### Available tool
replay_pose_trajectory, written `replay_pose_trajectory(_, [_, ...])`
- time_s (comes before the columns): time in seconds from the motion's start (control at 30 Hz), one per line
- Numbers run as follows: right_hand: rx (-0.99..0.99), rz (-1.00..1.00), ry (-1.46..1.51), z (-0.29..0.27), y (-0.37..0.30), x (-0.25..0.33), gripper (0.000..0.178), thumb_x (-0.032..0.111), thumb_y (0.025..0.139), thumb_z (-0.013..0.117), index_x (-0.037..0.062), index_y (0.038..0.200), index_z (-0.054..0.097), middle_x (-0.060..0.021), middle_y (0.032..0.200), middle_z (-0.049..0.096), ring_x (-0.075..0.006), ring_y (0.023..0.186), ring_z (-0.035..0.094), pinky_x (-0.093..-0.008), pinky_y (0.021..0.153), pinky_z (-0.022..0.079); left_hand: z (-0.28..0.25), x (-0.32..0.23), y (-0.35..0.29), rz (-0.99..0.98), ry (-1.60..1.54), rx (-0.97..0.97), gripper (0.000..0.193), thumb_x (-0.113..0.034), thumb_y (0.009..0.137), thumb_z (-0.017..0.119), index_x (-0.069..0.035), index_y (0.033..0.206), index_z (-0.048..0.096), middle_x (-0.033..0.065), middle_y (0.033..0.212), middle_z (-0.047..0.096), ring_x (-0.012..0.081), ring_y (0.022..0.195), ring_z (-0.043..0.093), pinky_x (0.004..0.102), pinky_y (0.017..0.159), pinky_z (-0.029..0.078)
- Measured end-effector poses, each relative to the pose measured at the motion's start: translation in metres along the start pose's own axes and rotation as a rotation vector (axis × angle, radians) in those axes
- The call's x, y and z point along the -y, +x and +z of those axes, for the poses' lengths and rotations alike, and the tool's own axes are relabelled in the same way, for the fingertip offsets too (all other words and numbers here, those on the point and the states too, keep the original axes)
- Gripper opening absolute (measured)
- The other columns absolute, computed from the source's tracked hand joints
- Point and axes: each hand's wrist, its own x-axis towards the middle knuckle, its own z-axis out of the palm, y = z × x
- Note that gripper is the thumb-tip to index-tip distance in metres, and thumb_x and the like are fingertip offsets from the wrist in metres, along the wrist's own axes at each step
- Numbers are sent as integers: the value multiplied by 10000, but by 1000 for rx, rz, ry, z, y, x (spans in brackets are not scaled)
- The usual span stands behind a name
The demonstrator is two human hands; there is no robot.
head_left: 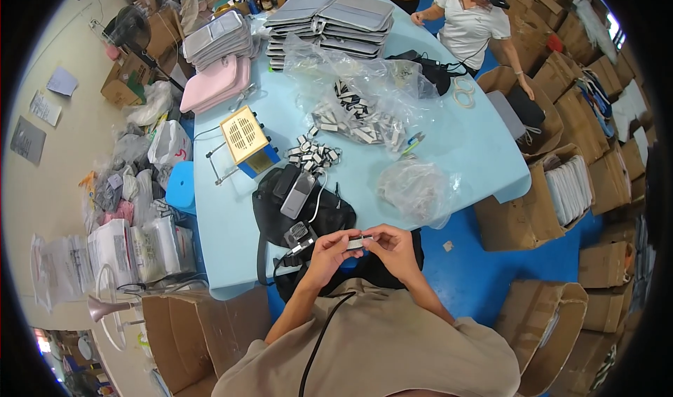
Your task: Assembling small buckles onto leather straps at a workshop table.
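Tan shirt [378,341] is lying nearest the lens, a black cord [319,344] running down it. Just beyond, near the table [484,165], both hands are grasping one small pale strip [359,243]: the left hand [331,253] is pinching one end, the right hand [394,251] the other. It is looking light, stiff and probably smooth, so a pinch on its flat face could be slipping; the ends or long edges should be giving the surest hold. How fragile it is, I cannot tell. Outward, a black bag [270,211] is resting on the table, and a loose heap [313,156] of small pieces is lying beyond, beside a yellow-and-blue box [245,139]
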Motion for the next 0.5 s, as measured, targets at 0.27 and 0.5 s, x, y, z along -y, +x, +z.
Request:
replay_pose_trajectory(0.27, [18,70,98,-3,1,11,160,-17,922,738,-35,1081,734,-31,922,673,-94,859,644,-237,766,524,-10,13,-3,35,-121,75,360,-153,1034,619,29,1345,616,139,1186,691,231,986,670,352,870,545])
replay_pose_trajectory(0.5, [46,17,89,13,-3,5,157,-72,894,743,-37,1046,727,-71,985,711,-110,906,686,-250,803,569,-4,21,3,181,117,46,351,-79,918,765,4,1238,649,44,1135,612,132,983,602,289,842,516])
